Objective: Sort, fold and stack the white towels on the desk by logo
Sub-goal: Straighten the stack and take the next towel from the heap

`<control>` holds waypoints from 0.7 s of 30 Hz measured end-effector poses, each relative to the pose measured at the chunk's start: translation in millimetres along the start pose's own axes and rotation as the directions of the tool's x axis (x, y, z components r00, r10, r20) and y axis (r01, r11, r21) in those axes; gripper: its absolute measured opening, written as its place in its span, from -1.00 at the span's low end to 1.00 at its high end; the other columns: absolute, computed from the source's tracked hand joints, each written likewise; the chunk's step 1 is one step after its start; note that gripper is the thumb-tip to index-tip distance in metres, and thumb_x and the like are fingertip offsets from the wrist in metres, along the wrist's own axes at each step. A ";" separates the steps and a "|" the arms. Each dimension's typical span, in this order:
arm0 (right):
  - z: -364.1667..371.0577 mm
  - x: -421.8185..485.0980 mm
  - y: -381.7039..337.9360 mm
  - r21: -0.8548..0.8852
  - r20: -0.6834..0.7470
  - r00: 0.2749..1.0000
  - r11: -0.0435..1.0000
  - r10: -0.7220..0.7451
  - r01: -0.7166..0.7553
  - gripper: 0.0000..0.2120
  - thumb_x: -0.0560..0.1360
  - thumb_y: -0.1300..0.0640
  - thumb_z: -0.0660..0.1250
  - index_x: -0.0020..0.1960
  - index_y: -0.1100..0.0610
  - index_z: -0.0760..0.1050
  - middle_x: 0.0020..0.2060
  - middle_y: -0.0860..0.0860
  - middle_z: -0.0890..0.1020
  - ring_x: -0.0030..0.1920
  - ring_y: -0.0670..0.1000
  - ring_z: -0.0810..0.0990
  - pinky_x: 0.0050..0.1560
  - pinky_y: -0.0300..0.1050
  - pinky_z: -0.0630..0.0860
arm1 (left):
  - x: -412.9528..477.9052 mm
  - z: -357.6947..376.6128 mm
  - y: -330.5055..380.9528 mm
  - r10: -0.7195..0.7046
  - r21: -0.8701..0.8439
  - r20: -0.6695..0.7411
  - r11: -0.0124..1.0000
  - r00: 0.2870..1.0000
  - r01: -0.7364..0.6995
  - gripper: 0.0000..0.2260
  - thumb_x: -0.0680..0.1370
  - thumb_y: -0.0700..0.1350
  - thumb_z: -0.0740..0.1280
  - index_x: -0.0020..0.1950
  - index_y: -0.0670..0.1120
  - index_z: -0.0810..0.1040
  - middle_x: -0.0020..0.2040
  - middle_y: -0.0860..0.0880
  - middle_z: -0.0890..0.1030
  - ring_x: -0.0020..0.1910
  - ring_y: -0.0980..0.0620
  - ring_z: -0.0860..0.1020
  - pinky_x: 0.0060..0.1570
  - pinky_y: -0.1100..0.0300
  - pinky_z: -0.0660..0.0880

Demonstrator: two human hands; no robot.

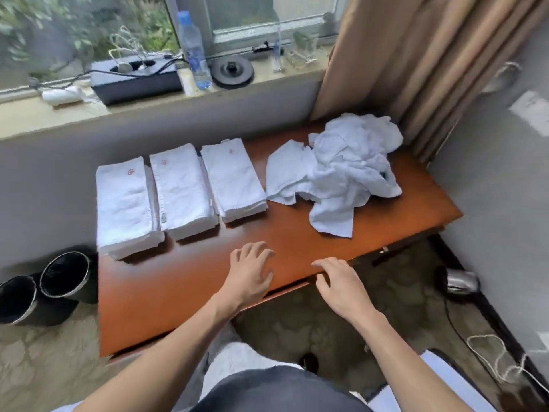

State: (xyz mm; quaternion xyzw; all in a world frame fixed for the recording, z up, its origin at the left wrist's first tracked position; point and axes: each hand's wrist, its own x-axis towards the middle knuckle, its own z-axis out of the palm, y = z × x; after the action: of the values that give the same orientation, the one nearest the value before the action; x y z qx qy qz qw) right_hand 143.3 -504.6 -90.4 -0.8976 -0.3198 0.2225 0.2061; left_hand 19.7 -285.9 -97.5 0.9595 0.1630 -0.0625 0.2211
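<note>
Left hand [251, 272] & right hand [338, 285]: empty, fingers loosely spread, at desk [178, 292] front edge. Unfolded towel pile [341, 171] at far rt, beside 3 folded stacks [182, 191]. Prob. light, soft, floppy, non-slip; best pinched at two hem corners.

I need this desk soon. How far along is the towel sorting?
Done: the left stack, middle stack and right stack lie folded, red logos up. In hand: nothing; left hand and right hand are empty near the desk edge. Left: the crumpled pile.
</note>
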 end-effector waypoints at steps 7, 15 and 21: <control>-63.7 -23.4 87.0 0.042 -0.158 0.980 0.993 0.118 -0.112 -0.69 0.66 0.06 0.24 0.38 -0.05 0.53 0.32 -0.15 0.56 0.36 -0.08 0.45 0.45 -0.08 0.35 | 59.3 7.2 106.7 0.171 0.052 0.052 0.983 0.984 -0.174 -0.63 0.62 0.03 0.20 0.44 0.08 0.41 0.48 0.04 0.38 0.51 -0.01 0.23 0.50 -0.06 0.10; -114.3 23.9 146.9 0.108 -0.192 0.960 0.977 0.204 -0.186 -0.70 0.67 0.04 0.24 0.38 -0.08 0.51 0.32 -0.18 0.54 0.35 -0.11 0.45 0.41 -0.09 0.39 | 154.8 14.4 154.2 0.214 0.053 0.085 0.974 0.973 -0.219 -0.65 0.63 0.01 0.21 0.42 0.08 0.45 0.43 0.12 0.41 0.48 0.05 0.28 0.49 -0.05 0.06; -159.3 82.9 181.4 0.110 -0.173 0.953 0.967 0.247 -0.231 -0.70 0.67 0.03 0.24 0.38 -0.09 0.51 0.31 -0.20 0.54 0.33 -0.13 0.44 0.38 -0.12 0.41 | 235.9 19.0 170.1 0.242 0.031 0.084 0.969 0.967 -0.245 -0.67 0.64 0.01 0.22 0.41 0.09 0.45 0.43 0.15 0.40 0.48 0.05 0.30 0.49 -0.02 0.10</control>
State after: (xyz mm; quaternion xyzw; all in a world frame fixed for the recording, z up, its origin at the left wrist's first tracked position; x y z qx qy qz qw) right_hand 373.2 -614.6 -75.6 -0.9365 -0.1779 0.1753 0.2462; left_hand 298.3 -371.5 -91.1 0.9733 0.0336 -0.0763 0.2138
